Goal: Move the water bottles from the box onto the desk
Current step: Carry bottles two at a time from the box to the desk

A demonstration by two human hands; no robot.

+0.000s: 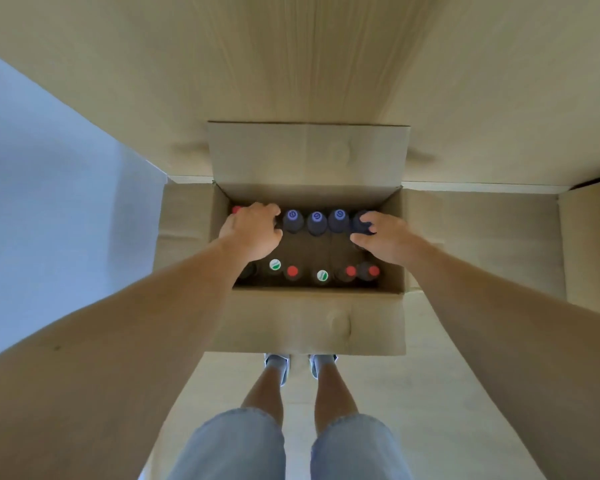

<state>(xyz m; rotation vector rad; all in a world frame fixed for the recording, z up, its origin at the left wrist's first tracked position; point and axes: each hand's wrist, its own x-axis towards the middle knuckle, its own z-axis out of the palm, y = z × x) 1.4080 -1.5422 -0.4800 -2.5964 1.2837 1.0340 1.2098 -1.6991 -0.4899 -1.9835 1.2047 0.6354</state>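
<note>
An open cardboard box point(309, 317) stands on the floor in front of the wooden desk point(309, 64). Several upright bottles fill it: blue-capped ones point(316, 218) along the far row, red-capped point(292, 271) and green-and-white-capped ones point(274, 265) along the near row. My left hand point(253, 230) reaches into the far left corner, fingers curled over a bottle top that it hides, beside a red cap point(236, 209). My right hand point(381, 237) grips the top of the far right dark bottle point(361, 221) between thumb and fingers.
The box's flaps lie open: the far one point(309, 154) leans against the desk front, the side ones point(482, 237) spread over the floor. A pale wall point(49, 185) is on the left. My legs and shoes point(302, 365) stand just behind the box.
</note>
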